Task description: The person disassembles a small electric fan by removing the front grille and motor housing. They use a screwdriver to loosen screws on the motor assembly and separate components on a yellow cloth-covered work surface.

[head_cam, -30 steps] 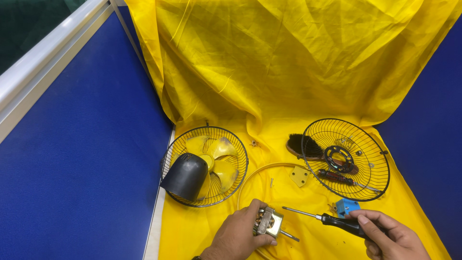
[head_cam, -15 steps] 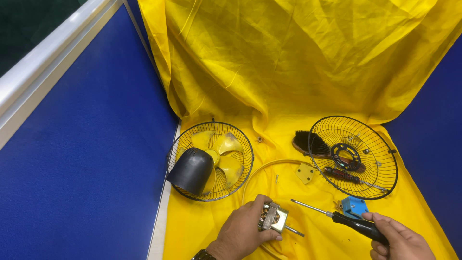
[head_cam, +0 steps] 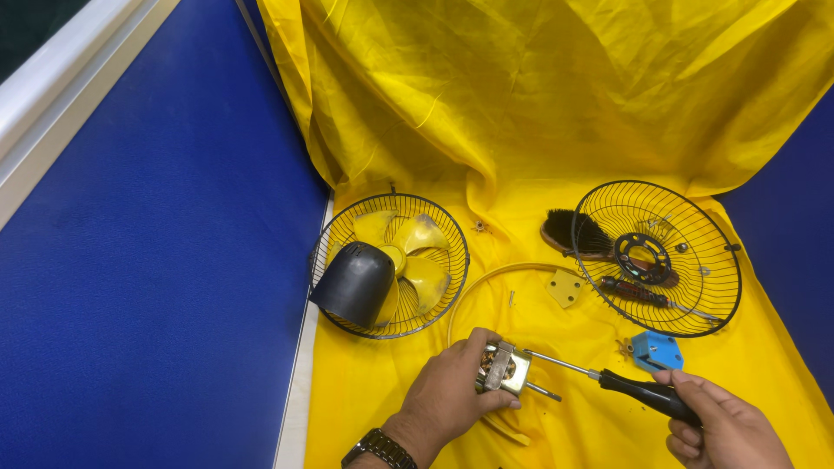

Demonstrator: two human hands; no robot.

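Observation:
My left hand grips a small metal fan motor with a thin shaft sticking out, low over the yellow cloth. A black-handled screwdriver is held in my right hand, its tip touching the motor's side. Beyond the hands lies a yellow ring with a square tab.
A wire fan guard at left holds a yellow blade and a black motor cover. A second guard at right lies over a brush and another screwdriver. A blue plastic part sits beside my right hand. Blue panels flank the cloth.
The view has shifted slightly, so everything sits a bit further right and lower. The screwdriver tip has closed in from just right of the motor onto its side.

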